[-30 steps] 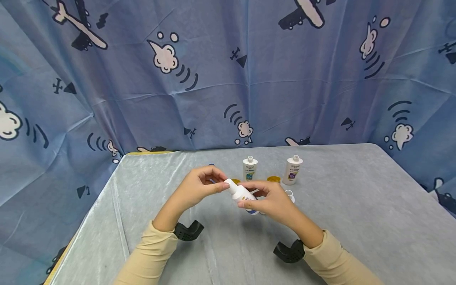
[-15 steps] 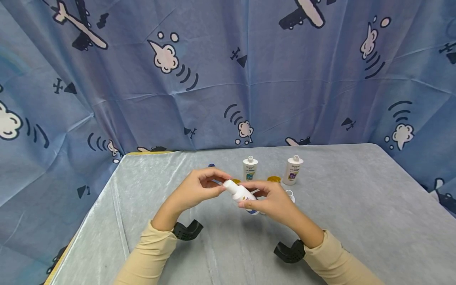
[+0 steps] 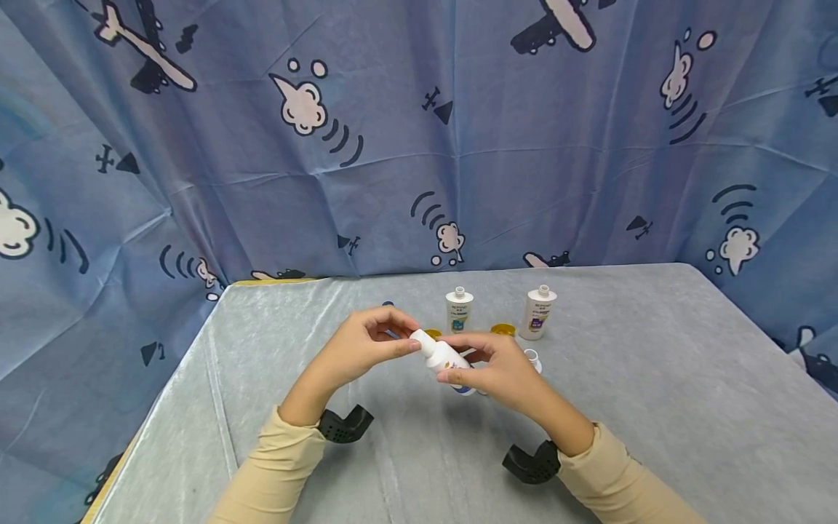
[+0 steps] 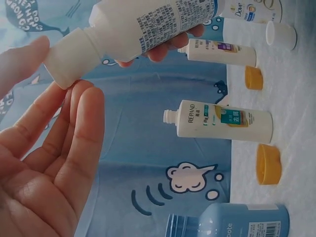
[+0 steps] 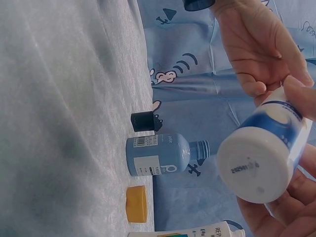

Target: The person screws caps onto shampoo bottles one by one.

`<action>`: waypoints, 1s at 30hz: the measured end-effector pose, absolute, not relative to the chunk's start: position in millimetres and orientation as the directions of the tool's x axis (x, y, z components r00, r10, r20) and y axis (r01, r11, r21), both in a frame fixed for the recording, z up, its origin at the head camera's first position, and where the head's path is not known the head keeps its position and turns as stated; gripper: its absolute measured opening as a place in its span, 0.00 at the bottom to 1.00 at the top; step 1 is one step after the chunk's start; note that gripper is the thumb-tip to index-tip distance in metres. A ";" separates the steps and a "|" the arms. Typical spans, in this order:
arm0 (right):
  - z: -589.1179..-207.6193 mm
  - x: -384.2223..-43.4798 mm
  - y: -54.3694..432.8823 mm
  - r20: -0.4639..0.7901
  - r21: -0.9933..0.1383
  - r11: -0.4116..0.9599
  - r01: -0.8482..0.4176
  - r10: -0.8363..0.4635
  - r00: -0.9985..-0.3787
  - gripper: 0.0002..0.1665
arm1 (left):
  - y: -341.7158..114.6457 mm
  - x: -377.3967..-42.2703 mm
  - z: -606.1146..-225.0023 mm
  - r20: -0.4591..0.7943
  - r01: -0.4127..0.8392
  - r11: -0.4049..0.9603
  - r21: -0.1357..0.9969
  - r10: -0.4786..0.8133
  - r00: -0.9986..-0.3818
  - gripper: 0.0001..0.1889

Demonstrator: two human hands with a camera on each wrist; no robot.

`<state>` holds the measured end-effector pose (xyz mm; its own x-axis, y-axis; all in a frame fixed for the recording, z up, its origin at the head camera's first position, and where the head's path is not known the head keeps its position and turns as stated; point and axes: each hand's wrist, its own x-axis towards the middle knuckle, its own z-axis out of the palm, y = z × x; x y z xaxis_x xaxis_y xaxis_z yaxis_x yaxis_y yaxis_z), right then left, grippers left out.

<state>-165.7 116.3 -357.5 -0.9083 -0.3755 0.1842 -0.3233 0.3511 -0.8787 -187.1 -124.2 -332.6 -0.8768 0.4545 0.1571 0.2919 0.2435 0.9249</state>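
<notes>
A white bottle point(image 3: 447, 356) with a blue band near its base is held tilted above the table, its neck toward the left. My right hand point(image 3: 500, 367) grips the body; the flat white base faces the right wrist view. At the upper end sits a white cap point(image 4: 74, 58), pinched between the thumb and fingers of my left hand point(image 3: 366, 338). Small printed text covers the bottle's side in the left wrist view.
Behind the hands stand two uncapped white bottles point(image 3: 460, 309) with yellow caps point(image 4: 269, 164) near them. A blue bottle point(image 5: 158, 155) without its cap stands by a dark cap point(image 5: 143, 121). A Dove bottle point(image 4: 252, 10) is beside a white cap point(image 4: 281, 35).
My left fingers have shifted slightly at the cap, back to the left and then right again. The right hand and the bottle stay almost still.
</notes>
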 end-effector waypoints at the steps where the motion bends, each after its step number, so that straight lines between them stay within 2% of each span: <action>1: -357.6 -165.8 116.2 0.185 -0.879 0.351 -0.324 -0.375 -0.908 0.24 | -124.3 -186.9 -332.7 0.160 0.294 0.238 0.926 0.457 -0.875 0.12; 13: -358.5 -166.7 116.2 0.173 -0.880 0.357 -0.314 -0.375 -0.911 0.25 | -124.8 -186.7 -332.4 0.159 0.280 0.173 0.944 0.505 -0.848 0.16; 19: -359.1 -166.7 117.3 0.167 -0.886 0.350 -0.305 -0.374 -0.913 0.25 | -125.0 -186.6 -332.7 0.207 0.315 0.116 0.942 0.538 -0.817 0.16; 23: -359.2 -166.9 117.3 0.170 -0.889 0.342 -0.305 -0.373 -0.912 0.25 | -124.9 -187.0 -333.2 0.187 0.285 0.130 0.950 0.494 -0.849 0.18; 26: -359.0 -167.0 117.1 0.177 -0.885 0.343 -0.314 -0.375 -0.910 0.25 | -124.0 -188.2 -334.0 0.152 0.255 0.179 0.950 0.448 -0.881 0.15; 30: -358.7 -167.1 116.9 0.180 -0.882 0.348 -0.318 -0.376 -0.909 0.25 | -122.4 -189.4 -335.0 0.147 0.265 0.215 0.940 0.447 -0.882 0.12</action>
<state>-167.1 116.9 -358.7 -0.9091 -0.3759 0.1796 -0.3182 0.3484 -0.8817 -189.4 -122.4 -335.0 -0.8824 0.4471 0.1468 0.2651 0.2146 0.9400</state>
